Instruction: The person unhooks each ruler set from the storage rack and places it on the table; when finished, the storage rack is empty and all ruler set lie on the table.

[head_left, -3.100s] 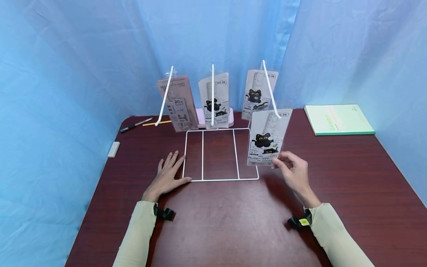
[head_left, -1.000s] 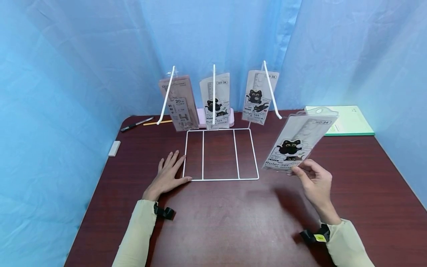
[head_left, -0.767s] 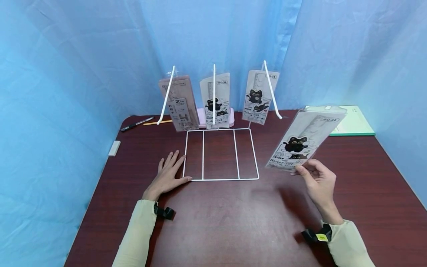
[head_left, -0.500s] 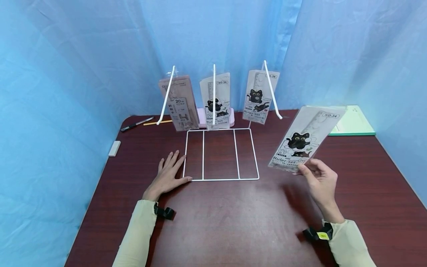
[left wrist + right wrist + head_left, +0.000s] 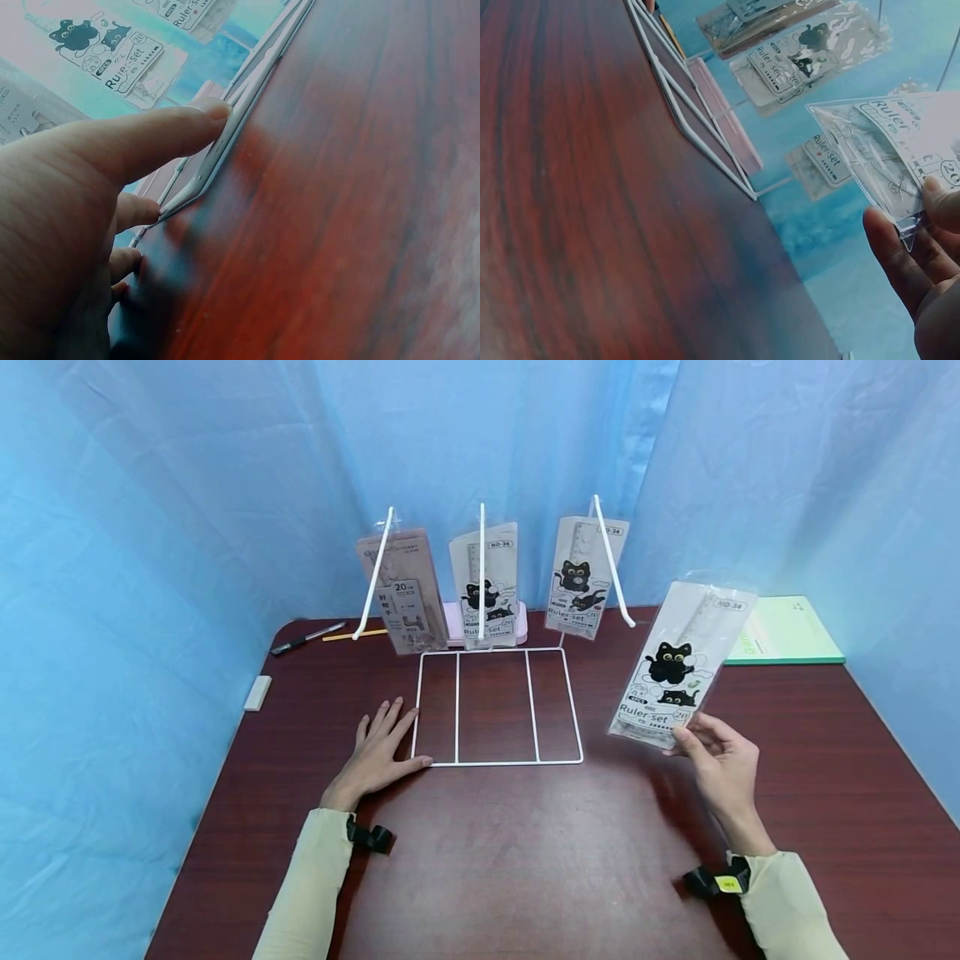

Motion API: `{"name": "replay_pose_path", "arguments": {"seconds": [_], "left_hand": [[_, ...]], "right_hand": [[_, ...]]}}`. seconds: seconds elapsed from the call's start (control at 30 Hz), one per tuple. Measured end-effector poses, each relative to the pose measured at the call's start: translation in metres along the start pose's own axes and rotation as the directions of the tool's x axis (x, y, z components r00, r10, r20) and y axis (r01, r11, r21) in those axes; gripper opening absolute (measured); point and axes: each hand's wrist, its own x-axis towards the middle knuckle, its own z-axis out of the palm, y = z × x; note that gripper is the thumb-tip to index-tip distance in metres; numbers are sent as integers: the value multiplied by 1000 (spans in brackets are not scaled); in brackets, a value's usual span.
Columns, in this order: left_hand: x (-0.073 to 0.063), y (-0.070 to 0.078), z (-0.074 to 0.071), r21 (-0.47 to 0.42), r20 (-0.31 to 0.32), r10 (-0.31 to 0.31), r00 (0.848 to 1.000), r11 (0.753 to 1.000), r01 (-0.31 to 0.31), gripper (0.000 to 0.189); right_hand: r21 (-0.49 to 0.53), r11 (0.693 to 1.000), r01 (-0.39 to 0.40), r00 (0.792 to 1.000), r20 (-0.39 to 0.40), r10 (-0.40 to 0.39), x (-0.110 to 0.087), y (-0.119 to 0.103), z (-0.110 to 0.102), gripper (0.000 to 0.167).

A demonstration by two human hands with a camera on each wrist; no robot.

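My right hand pinches the lower right corner of a packaged ruler set with black cats printed on it, held above the table. In the right wrist view the thumb lies on the front of the package. My left hand rests flat with spread fingers at the left corner of the white wire rack, the thumb on its front bar. Two similar ruler sets hang on the rack's middle hook and right hook. A pinkish ruler package hangs at the left hook.
A pale green notebook lies at the back right, partly behind the held package. A pen, a yellow pencil and a white eraser lie at the left. A pink case sits behind the rack; blue curtains surround the table.
The right hand has drawn the ruler set off to the right, away from the end of the right hook, and has lately turned it more upright. The left hand stays put.
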Motion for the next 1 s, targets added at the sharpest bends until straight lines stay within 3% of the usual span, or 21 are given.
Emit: {"name": "replay_pose_path", "arguments": {"seconds": [0.17,0.33,0.5,1.0], "left_hand": [[0,0,-1,-1,3,-5,1000,1000,5,94],[0,-1,-2,-4,-1,-4,1000,1000,4,95],[0,-1,-2,4,-2,-1,1000,1000,1,96],[1,0,-1,5,4,-8,1000,1000,8,94]], "right_hand": [[-31,998,-54,998,-26,54,2,4,-3,29],[-112,992,-59,998,-33,56,3,9,-7,31],[-287,955,-74,996,-60,60,5,14,-9,31],[-444,874,-197,979,-47,197,6,23,-16,39]]}}
